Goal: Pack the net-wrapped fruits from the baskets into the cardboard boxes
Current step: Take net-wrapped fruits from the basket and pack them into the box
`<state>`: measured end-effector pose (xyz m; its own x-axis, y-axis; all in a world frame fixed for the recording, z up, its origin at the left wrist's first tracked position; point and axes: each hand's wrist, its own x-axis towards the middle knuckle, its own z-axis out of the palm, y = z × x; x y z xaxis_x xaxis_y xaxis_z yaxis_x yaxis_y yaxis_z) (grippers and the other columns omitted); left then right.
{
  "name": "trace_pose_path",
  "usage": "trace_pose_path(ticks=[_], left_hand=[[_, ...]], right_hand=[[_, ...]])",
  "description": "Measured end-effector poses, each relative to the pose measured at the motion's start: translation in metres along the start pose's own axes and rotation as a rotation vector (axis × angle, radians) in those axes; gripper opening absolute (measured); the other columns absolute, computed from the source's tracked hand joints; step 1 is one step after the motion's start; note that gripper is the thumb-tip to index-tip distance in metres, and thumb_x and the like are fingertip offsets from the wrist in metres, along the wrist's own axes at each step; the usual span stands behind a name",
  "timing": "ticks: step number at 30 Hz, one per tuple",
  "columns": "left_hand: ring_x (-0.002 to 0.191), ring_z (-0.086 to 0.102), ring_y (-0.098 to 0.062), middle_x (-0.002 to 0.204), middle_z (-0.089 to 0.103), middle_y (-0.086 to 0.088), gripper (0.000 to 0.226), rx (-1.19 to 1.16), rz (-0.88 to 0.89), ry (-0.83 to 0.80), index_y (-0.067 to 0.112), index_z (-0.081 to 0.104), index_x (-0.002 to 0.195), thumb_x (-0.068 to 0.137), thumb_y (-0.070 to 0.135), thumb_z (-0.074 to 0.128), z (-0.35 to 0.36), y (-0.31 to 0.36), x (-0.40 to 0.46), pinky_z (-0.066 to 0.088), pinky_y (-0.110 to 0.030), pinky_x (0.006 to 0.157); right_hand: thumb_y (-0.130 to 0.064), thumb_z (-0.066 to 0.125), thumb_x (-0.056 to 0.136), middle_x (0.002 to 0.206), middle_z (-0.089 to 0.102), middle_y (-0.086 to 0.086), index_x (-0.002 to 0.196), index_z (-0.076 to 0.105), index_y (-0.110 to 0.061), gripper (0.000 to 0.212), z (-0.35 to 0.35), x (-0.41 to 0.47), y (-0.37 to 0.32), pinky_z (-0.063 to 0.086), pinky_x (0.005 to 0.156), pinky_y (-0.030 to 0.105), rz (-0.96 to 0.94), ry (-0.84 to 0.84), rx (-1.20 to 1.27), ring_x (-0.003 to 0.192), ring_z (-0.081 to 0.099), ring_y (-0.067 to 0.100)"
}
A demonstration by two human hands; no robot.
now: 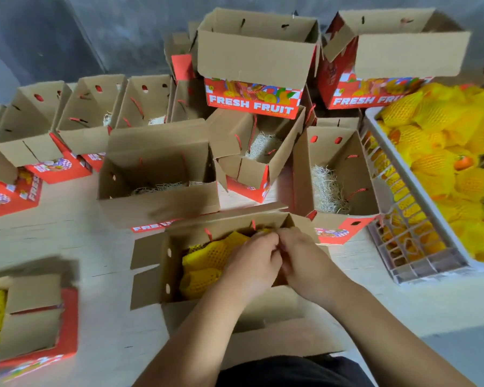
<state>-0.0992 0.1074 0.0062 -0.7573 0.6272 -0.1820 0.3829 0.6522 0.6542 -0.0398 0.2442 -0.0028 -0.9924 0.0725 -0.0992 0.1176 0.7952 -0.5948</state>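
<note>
- Reaching into the near box [162, 277], both hands meet over its right half; left hand [253, 259] and right hand [305, 254] have fingers curled and pressed together knuckle to knuckle, seemingly pinching something small between them, too hidden to name.
- Whether either hand grips a fruit or a cord: cannot tell, fingertips covered by the hands themselves.
- Net-wrapped fruits [207, 258] lie inside the near box, left of the hands; about two yellow nets show, the rest sit under the hands.
- Right part of the near box's inside is blocked by both hands.
- White basket [419, 263] right of the near box, heaped with yellow net-wrapped fruit; cut off at the frame's right edge, count not possible.
- One orange fruit [463, 162] pokes bare out of its net in that basket.
- Left box [65, 325], left of the near box, cut by the frame edge, yellow net visible inside.
- Open boxes beyond the near box: roughly eight on the table, several with pale shredded filler [326, 188] at the bottom; motion blur smears the closest one.
- Two stacked boxes [252, 65] at the back, above the near box, printed "FRESH FRUIT"; insides not visible.
- Dark clothing at the bottom edge, cut off.
</note>
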Motion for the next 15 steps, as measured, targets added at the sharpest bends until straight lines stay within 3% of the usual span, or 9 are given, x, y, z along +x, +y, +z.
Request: trace_pose_path(ticks=[4, 8, 10, 11, 13, 15], left_hand=[[0.09, 0.061, -0.02, 0.091, 0.06, 0.001, 0.01, -0.195, 0.096, 0.065, 0.014, 0.059, 0.087, 0.097, 0.013, 0.058, 0.02, 0.036, 0.017, 0.051, -0.043, 0.083], [0.092, 0.063, -0.008, 0.092, 0.065, 0.007, 0.011, -0.278, 0.067, 0.161, 0.02, 0.071, 0.095, 0.096, 0.014, 0.062, 0.045, 0.049, 0.017, 0.05, -0.028, 0.084], [0.094, 0.062, -0.001, 0.096, 0.067, 0.012, 0.013, -0.28, -0.016, 0.223, 0.028, 0.071, 0.098, 0.097, 0.022, 0.06, 0.055, 0.046, 0.014, 0.047, -0.02, 0.082], [0.095, 0.061, 0.002, 0.098, 0.067, 0.016, 0.012, -0.276, -0.08, 0.244, 0.034, 0.069, 0.1, 0.098, 0.028, 0.059, 0.059, 0.044, 0.012, 0.046, -0.017, 0.082], [0.094, 0.06, 0.006, 0.101, 0.064, 0.024, 0.009, -0.217, -0.207, 0.284, 0.043, 0.063, 0.105, 0.1, 0.037, 0.057, 0.068, 0.041, 0.01, 0.044, -0.012, 0.077], [0.091, 0.059, 0.003, 0.103, 0.061, 0.024, 0.008, -0.076, -0.253, 0.343, 0.042, 0.058, 0.109, 0.102, 0.04, 0.055, 0.078, 0.043, 0.009, 0.044, -0.011, 0.072]], right_hand=[[0.002, 0.057, 0.084, 0.12, 0.044, 0.007, 0.14, 0.05, -0.019, 0.061, -0.021, -0.022, 0.026, 0.045, 0.097, 0.032, 0.023, 0.197, 0.201, 0.113, 0.046, 0.022], [-0.005, 0.057, 0.092, 0.137, 0.052, 0.004, 0.159, 0.025, -0.024, 0.077, -0.024, -0.041, 0.05, 0.048, 0.102, 0.036, 0.061, 0.048, 0.357, 0.12, 0.056, 0.016], [-0.006, 0.054, 0.092, 0.136, 0.056, 0.004, 0.161, 0.019, -0.029, 0.081, -0.022, -0.047, 0.059, 0.051, 0.098, 0.04, 0.108, -0.059, 0.348, 0.114, 0.06, 0.019], [-0.007, 0.054, 0.092, 0.132, 0.058, 0.003, 0.16, 0.022, -0.031, 0.079, -0.02, -0.049, 0.062, 0.053, 0.094, 0.035, 0.107, -0.098, 0.335, 0.108, 0.062, 0.015], [-0.007, 0.055, 0.092, 0.12, 0.061, -0.006, 0.155, 0.034, -0.028, 0.069, -0.018, -0.051, 0.065, 0.048, 0.081, 0.014, 0.036, -0.13, 0.336, 0.094, 0.062, -0.001], [-0.004, 0.053, 0.091, 0.121, 0.062, -0.004, 0.148, 0.044, -0.022, 0.06, -0.018, -0.05, 0.065, 0.042, 0.076, 0.011, -0.009, -0.156, 0.321, 0.088, 0.061, -0.002]])
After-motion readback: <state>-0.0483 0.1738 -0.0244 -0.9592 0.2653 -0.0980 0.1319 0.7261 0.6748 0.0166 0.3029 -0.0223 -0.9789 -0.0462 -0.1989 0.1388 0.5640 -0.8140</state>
